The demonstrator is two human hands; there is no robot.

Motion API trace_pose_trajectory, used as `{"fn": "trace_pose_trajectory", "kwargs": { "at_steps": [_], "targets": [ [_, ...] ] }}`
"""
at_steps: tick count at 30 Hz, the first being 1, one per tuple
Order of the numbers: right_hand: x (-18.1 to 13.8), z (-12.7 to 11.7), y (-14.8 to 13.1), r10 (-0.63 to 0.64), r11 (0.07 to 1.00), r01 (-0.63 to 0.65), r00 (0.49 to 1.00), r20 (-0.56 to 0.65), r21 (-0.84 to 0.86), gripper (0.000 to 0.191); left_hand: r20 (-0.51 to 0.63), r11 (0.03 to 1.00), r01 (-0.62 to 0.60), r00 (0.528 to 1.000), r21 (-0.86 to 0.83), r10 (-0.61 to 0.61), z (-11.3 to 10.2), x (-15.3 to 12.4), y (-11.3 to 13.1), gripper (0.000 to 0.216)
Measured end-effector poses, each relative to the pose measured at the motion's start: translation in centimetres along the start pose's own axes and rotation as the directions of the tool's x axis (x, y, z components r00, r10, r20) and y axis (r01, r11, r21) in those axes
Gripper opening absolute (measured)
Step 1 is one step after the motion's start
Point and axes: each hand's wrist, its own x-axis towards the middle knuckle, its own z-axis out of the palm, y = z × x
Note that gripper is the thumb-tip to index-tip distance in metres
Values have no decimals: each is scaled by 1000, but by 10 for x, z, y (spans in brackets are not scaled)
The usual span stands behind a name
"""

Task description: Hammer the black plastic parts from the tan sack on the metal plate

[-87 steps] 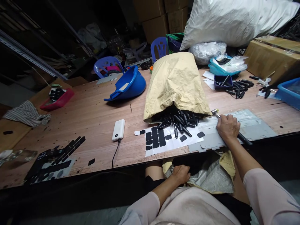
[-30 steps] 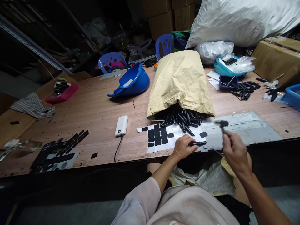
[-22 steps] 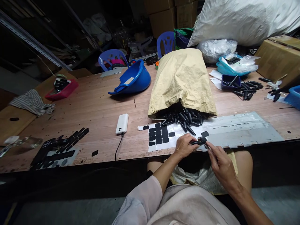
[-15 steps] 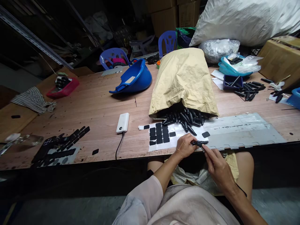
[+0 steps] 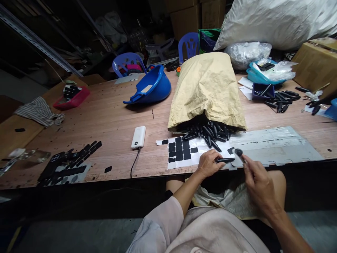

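Observation:
My left hand [image 5: 209, 163] rests at the table's front edge, closed on a slim black tube-shaped piece [image 5: 225, 160] that points right. My right hand [image 5: 259, 179] grips the thin handle of a small tool with a round black head [image 5: 238, 152]; I cannot make out its exact kind. The head is raised to the right of the black piece, apart from it. Beneath my left hand lies a white backing sheet [image 5: 196, 162] with rows of black rounded stickers [image 5: 179, 149]. Behind it, many similar black pieces [image 5: 207, 133] spill from a tan sack [image 5: 207, 88].
A grey plastic sheet [image 5: 279, 149] covers the table edge at right. To the left are a white power bank [image 5: 138, 137] with a cable and a blue basin [image 5: 160, 88]. More black pieces lie by a dark blue box [image 5: 255, 95]. A red tray [image 5: 76, 101] stands far left.
My right hand has moved right and the tool's head has lifted off the black piece. My left hand has stayed in place, still holding its piece.

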Motion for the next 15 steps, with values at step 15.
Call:
{"fn": "trace_pose_trajectory", "kwargs": {
  "at_steps": [15],
  "targets": [
    [106, 21, 85, 240, 799, -285, 958, -155, -530, 42, 50, 974, -147, 989, 171, 140, -2, 2, -1, 20]
  ]
}}
